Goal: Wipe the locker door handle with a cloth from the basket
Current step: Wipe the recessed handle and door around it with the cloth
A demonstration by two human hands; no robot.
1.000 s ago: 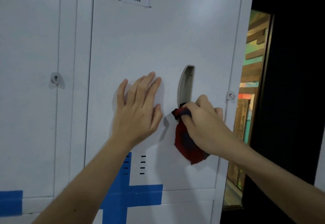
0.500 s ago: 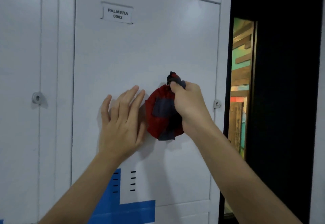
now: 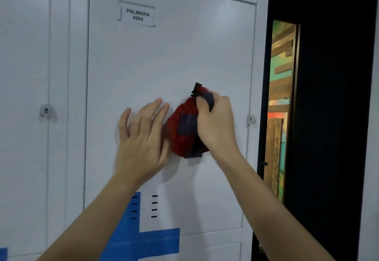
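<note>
Two hands are held against the door (image 3: 174,59). The left hand (image 3: 141,137) is laid flat on the panel, fingers straight and slightly spread, just beside the cloth (image 3: 182,129); by this the door is judged to be steadied against the push of the rubbing. The cloth, red with dark blue patches, is bunched into a ball and gripped by the right hand (image 3: 217,123), whose fingers are curled round its upper end, a dark tip being left to stick out above the knuckles. The ball is pressed to the door at mid-height near the right edge, where the handle is judged to lie, so the wiping is taken to be under way. The handle itself is wholly hidden behind cloth and hand; its shape, and how much of it is clean, cannot be told. The basket is not in view. The right fingertips are tucked out of sight in the fabric. Both forearms are cut off by the lower edge, as is the blue tape (image 3: 143,242) low on the door. Right of the lockers a narrow lit gap (image 3: 281,96) is seen, but what lies in it cannot be made out.
</note>
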